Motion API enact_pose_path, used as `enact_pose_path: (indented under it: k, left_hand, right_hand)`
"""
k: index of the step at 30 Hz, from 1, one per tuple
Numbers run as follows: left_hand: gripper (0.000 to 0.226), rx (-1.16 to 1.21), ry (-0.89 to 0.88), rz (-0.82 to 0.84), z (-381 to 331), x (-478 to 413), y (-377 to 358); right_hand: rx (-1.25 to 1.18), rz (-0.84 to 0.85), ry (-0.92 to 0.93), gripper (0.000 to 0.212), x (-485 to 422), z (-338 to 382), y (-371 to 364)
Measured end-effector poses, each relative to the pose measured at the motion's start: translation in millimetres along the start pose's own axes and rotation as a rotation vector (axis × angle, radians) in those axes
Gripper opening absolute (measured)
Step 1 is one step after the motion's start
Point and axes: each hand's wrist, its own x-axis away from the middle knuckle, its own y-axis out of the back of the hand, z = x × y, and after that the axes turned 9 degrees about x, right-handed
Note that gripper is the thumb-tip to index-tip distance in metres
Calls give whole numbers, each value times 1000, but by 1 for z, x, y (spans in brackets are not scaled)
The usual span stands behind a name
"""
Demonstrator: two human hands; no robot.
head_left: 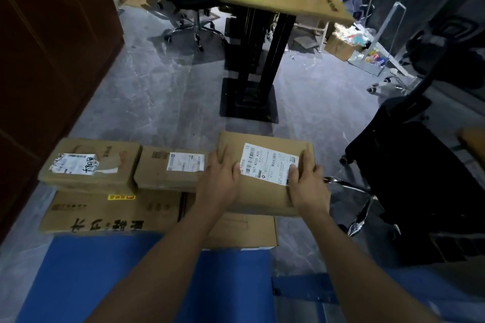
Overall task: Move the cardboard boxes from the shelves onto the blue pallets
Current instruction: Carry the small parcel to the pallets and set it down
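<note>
**Forearms out, labelled box at the pallet stack**

Blue pallet (131, 270) lies right under us, with cartons stacked on its far end. We hold the labelled box (263, 189) with both hands. Left hand (219, 183) wraps its left edge; right hand (305, 186) spreads over the label, fingertips hooked on the right edge. It sits over the lower carton (249, 231), just beside the small box (168, 168); touchdown unclear. Our call: lower flat, square to the neighbour, then release. Stack boxes look closed, contents hidden. Open carton (339, 47) near the desk holds unclear clutter.
</note>
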Motion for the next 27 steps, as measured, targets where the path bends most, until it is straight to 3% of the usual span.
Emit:
enact_pose_path:
  k: [13, 27]
  left_hand:
    - [52, -58, -77, 29, 81, -71, -115]
    - [56, -82, 13, -4, 154, -130, -173]
  right_hand:
    - [-56, -33, -9, 55, -83, -39, -134]
    - [-189, -17, 37, 52, -146, -27, -255]
